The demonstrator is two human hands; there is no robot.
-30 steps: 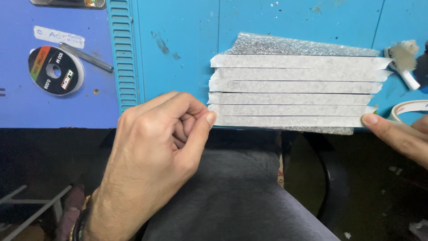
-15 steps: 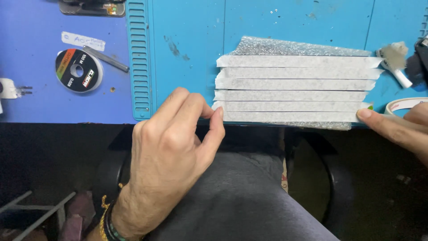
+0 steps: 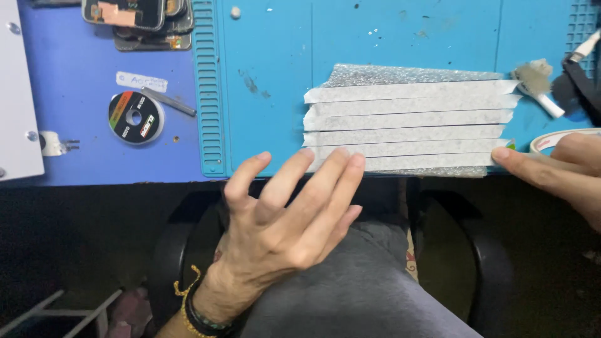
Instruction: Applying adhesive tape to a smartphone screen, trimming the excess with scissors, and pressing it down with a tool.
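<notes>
Resting on the blue mat near its front edge is a shiny silver sheet w/ six white tape strips stuck across it. Left hand is open, fingers spread & flat, holding nothing; its fingertips touch the sheet's left front corner. Right hand is at the sheet's right end, one fingertip pressing the lowest strip; can't tell if it grips anything. White tape roll sits just right of the sheet, by that hand. Small brush lies right of the sheet, further back. Black round spool lies well left of the sheet, off the mat.
</notes>
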